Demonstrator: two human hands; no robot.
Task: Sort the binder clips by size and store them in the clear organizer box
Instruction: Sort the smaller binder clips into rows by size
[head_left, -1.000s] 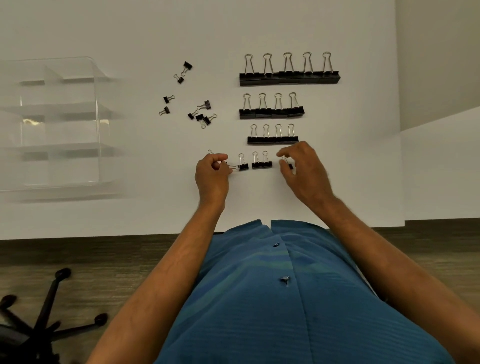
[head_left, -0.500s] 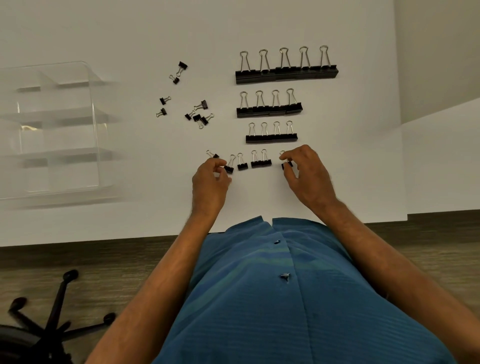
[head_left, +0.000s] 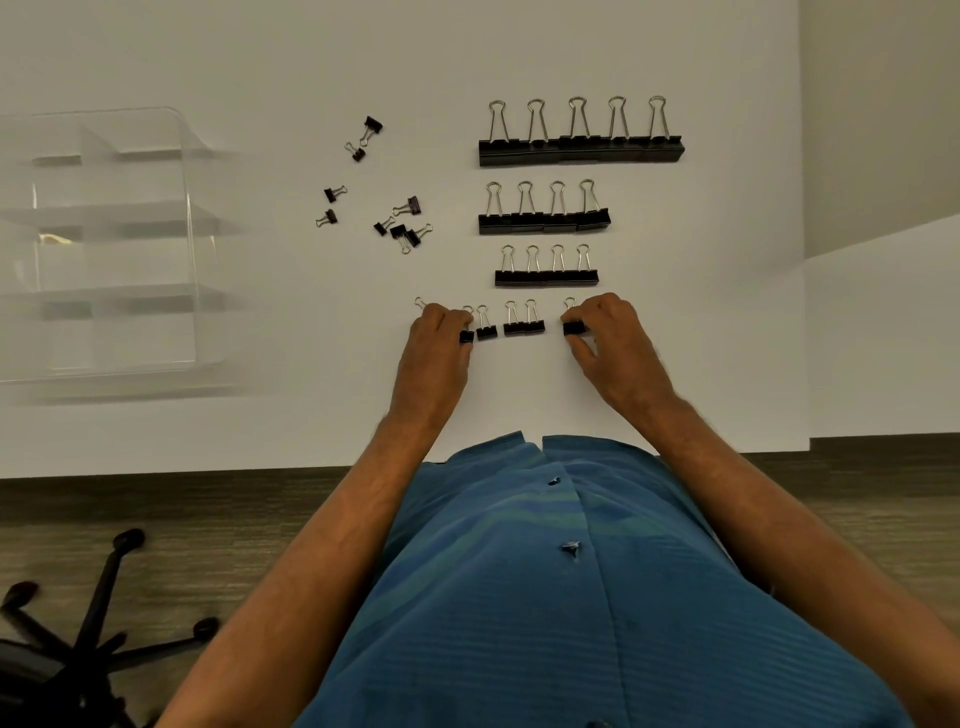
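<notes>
Pinching a small binder clip (head_left: 573, 327) between thumb and fingertips, our right hand (head_left: 615, 345) sits at the 3 o'clock end of the nearest row of clips. Our left hand (head_left: 435, 349) is curled at the 9 o'clock end, its fingertips closed on another small clip (head_left: 467, 335). Between the two hands stand three more small clips (head_left: 511, 326), upright on the white table (head_left: 260, 62).

Beyond them, toward 12 o'clock, lie three tidy rows: four medium-small clips (head_left: 546, 277), four medium clips (head_left: 543, 221), and five large clips (head_left: 581, 150) farthest out. At about 10 o'clock a loose scatter of tiny clips (head_left: 384, 208) is spread about. The clear organizer box (head_left: 104, 244) sits well apart at 9 o'clock, blurred, its dividers only faintly readable.

A wire loop (head_left: 418, 301) pokes out past our left knuckles; the rest of that clip is hidden. Our blue shirt (head_left: 571, 597) fills the bottom of the view, over grey wood-grain floor (head_left: 156, 514), with a chair base (head_left: 78, 639) at 7 o'clock.
</notes>
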